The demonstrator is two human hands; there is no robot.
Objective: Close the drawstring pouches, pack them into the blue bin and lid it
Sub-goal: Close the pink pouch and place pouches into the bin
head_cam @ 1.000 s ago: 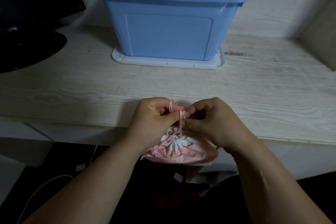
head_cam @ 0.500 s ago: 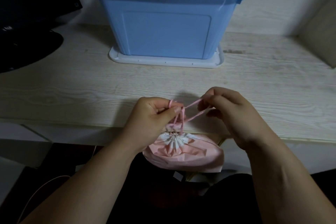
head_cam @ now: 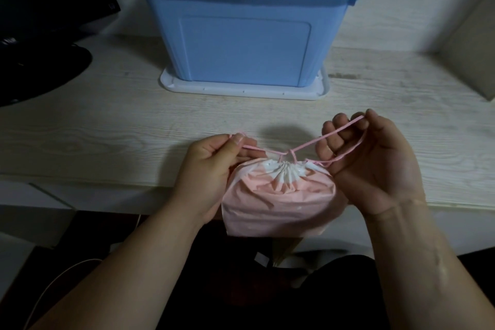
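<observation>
A pink drawstring pouch (head_cam: 278,203) with a gathered white mouth hangs over the desk's front edge between my hands. Its pink cord (head_cam: 310,143) crosses in a knot just above the mouth and stretches out to both sides. My left hand (head_cam: 211,169) pinches the left cord end between thumb and forefinger. My right hand (head_cam: 372,161) holds the right loop, fingers curled round it, palm turned up. The blue bin (head_cam: 246,21) stands open at the back of the desk, sitting on its white lid (head_cam: 241,91).
A black monitor and its round stand (head_cam: 40,43) occupy the back left of the pale wooden desk (head_cam: 107,128). A beige panel (head_cam: 471,56) leans at the far right. A thin cable (head_cam: 56,284) runs on the dark floor below left.
My hands have pulled apart, the right one moving right and turning palm up. The cord has drawn taut into a knot, and the pouch has come up closer to the desk edge.
</observation>
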